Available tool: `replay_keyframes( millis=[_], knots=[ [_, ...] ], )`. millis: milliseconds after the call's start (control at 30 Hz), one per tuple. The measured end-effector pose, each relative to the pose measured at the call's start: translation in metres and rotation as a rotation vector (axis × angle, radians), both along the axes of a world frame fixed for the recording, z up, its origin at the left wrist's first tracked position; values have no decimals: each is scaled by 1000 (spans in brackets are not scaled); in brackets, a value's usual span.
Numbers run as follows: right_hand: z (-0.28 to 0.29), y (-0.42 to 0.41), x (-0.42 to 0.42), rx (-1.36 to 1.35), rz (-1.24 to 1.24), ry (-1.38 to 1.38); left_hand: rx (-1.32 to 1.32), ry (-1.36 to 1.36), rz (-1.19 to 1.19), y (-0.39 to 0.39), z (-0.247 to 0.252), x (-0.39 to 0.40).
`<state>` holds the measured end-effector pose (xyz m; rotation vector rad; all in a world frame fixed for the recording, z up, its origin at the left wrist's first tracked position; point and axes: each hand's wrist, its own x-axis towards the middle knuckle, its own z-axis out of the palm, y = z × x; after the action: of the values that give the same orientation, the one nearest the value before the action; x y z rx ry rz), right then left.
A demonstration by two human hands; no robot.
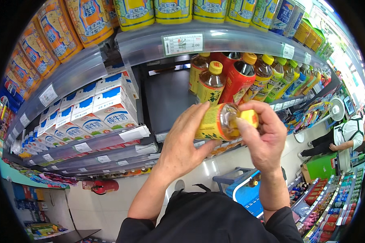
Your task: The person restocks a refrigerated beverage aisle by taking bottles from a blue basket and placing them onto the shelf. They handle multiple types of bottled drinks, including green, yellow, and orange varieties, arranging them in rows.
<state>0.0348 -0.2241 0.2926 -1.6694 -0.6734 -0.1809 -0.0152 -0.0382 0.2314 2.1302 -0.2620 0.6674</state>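
Observation:
Between my two hands a yellow-labelled plastic drink bottle lies tilted on its side, its yellow cap pointing right. My left hand wraps around the labelled body, thumb below and fingers above. At the neck end, the thumb and fingers of my right hand pinch the bottle by its cap. Just beyond stands a similar yellow-capped bottle upright on the dark shelf. To its right is a red-labelled bottle with an orange cap.
White milk cartons line the shelf at left. Drink cans fill the shelf above, behind a clear price rail. A blue basket holds bottles near my right side. A red fire extinguisher is low at left. Another person is at far right.

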Motion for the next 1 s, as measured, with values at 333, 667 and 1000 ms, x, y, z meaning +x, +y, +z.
replay_keyframes(
  millis=[333,667,1000],
  knots=[
    [-6,61,26,-115,23,-171,-152,-105,150,19,-24,39],
    [-46,-1,2,-314,47,-225,-450,-40,234,39,-48,84],
    [-301,-222,-82,-887,-459,538,-504,-8,138,84,-78,120]
  ],
)
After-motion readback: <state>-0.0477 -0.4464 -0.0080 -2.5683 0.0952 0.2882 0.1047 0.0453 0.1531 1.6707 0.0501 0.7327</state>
